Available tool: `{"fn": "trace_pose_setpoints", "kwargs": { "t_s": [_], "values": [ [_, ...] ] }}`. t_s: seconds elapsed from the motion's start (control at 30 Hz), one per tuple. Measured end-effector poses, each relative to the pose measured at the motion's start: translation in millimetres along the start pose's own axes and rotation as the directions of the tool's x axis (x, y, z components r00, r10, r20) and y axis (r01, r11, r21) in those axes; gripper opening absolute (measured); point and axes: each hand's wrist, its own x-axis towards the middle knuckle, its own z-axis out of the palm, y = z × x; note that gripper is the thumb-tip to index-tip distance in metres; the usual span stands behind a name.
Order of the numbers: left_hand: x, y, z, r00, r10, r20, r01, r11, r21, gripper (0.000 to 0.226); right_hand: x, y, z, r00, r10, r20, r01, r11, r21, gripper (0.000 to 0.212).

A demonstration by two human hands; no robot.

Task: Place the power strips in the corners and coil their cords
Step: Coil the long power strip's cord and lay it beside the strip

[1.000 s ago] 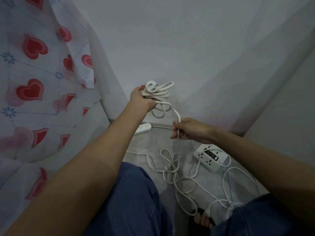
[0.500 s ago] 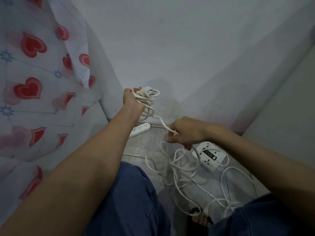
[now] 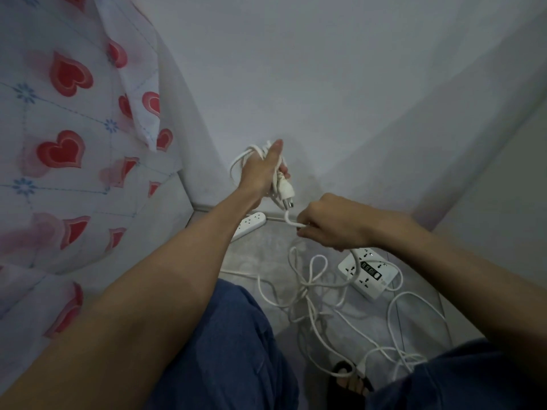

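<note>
My left hand (image 3: 262, 170) grips a bundle of white cord loops (image 3: 241, 159) in front of the wall, with the white plug (image 3: 285, 192) hanging below the fist. My right hand (image 3: 331, 224) pinches the same cord (image 3: 291, 221) just below the plug. A long white power strip (image 3: 248, 224) lies on the floor in the corner under my left forearm. A square white power strip (image 3: 368, 272) with a dark switch panel lies on the floor under my right wrist. Loose tangled cord (image 3: 310, 285) spreads over the floor between my knees.
A bedsheet with red hearts (image 3: 65, 152) hangs down on the left beside the corner. Grey walls (image 3: 325, 84) close the space ahead and to the right. My blue-trousered knees (image 3: 225, 344) and a sandalled foot (image 3: 349, 380) are at the bottom, among cord loops.
My left hand has turned over, so the plug now hangs downward instead of sticking up. My right hand has moved up the cord toward the plug, and the bundle has gained a loop.
</note>
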Motion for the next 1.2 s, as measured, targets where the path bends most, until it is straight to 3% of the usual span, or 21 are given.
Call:
{"fn": "trace_pose_setpoints", "kwargs": {
  "t_s": [0.07, 0.13, 0.17, 0.23, 0.33, 0.43, 0.5, 0.57, 0.63, 0.7, 0.8, 0.87, 0.93, 1.0, 1.1, 1.2],
  "values": [
    [-1.6, -4.5, 5.7, 0.989, 0.071, 0.133, -0.097, 0.975, 0.202, 0.049, 1.9, 2.5, 0.2, 0.993, 0.001, -0.118, -0.002, 1.0, -0.008, 0.027],
    [-3.6, -10.8, 9.7, 0.918, 0.136, 0.372, -0.302, 0.847, 0.436, 0.028, 3.2, 6.9, -4.4, 0.971, 0.04, -0.237, -0.026, 0.998, 0.063, 0.032],
    [-7.3, -13.6, 10.9, 0.859, 0.124, 0.496, -0.389, 0.788, 0.477, 0.02, 3.3, 9.4, -8.1, 0.955, 0.063, -0.288, -0.04, 0.996, 0.084, 0.033],
    [-14.8, -18.5, 9.4, 0.762, 0.022, 0.648, -0.349, 0.856, 0.382, 0.015, 0.8, 17.4, -15.5, 0.939, 0.115, -0.325, -0.083, 0.99, 0.113, 0.031],
    [-30.6, -11.5, 14.6, 0.727, -0.141, 0.672, -0.136, 0.929, 0.343, 0.059, -5.3, 38.5, -18.4, 0.921, 0.227, -0.318, -0.165, 0.964, 0.209, 0.029],
    [-38.1, 2.4, 21.0, 0.706, -0.183, 0.684, -0.198, 0.877, 0.439, 0.077, -8.7, 61.4, -14.1, 0.896, 0.319, -0.308, -0.213, 0.919, 0.332, 0.032],
    [-36.0, 7.0, 19.7, 0.665, -0.194, 0.721, -0.245, 0.856, 0.455, 0.068, -7.3, 74.7, -9.8, 0.888, 0.348, -0.3, -0.233, 0.904, 0.357, 0.03],
    [-29.8, 4.1, 16.2, 0.633, -0.211, 0.745, -0.314, 0.81, 0.496, 0.044, -4.1, 85.9, -2.6, 0.892, 0.352, -0.283, -0.258, 0.911, 0.322, 0.027],
    [-26.8, 5.0, 15.2, 0.641, -0.239, 0.73, -0.379, 0.728, 0.571, 0.027, -0.9, 94.1, 5.1, 0.895, 0.353, -0.271, -0.293, 0.926, 0.238, 0.025],
    [-25.8, 11.6, 15.4, 0.657, -0.231, 0.718, -0.423, 0.675, 0.604, 0.029, 1.5, 101.8, 11.4, 0.878, 0.369, -0.305, -0.325, 0.927, 0.185, 0.022],
    [-27.6, 22.3, 14.1, 0.703, -0.192, 0.685, -0.454, 0.62, 0.64, 0.048, 2.8, 111.8, 16.6, 0.85, 0.412, -0.328, -0.348, 0.907, 0.238, 0.021],
    [-33.3, 25.9, 15.5, 0.712, -0.205, 0.672, -0.375, 0.698, 0.61, 0.058, 4.9, 112.0, 19.1, 0.853, 0.436, -0.287, -0.349, 0.885, 0.309, 0.021],
    [-39.5, 29.8, 19.3, 0.707, -0.26, 0.658, -0.147, 0.855, 0.497, 0.057, 8.1, 109.7, 22.6, 0.851, 0.453, -0.264, -0.345, 0.864, 0.368, 0.022],
    [-41.2, 36.3, 20.2, 0.707, -0.296, 0.642, 0.054, 0.928, 0.368, 0.048, 7.9, 108.7, 26.8, 0.851, 0.468, -0.238, -0.356, 0.847, 0.395, 0.023],
    [-39.2, 49.8, 20.6, 0.694, -0.298, 0.656, 0.255, 0.953, 0.163, 0.046, 2.4, 106.7, 33.6, 0.853, 0.498, -0.156, -0.344, 0.761, 0.55, 0.031],
    [-31.9, 59.0, 19.2, 0.739, -0.281, 0.613, 0.381, 0.924, -0.036, 0.046, 4.0, 100.3, 38.4, 0.851, 0.524, -0.034, -0.294, 0.529, 0.796, 0.029]
  ]
}}
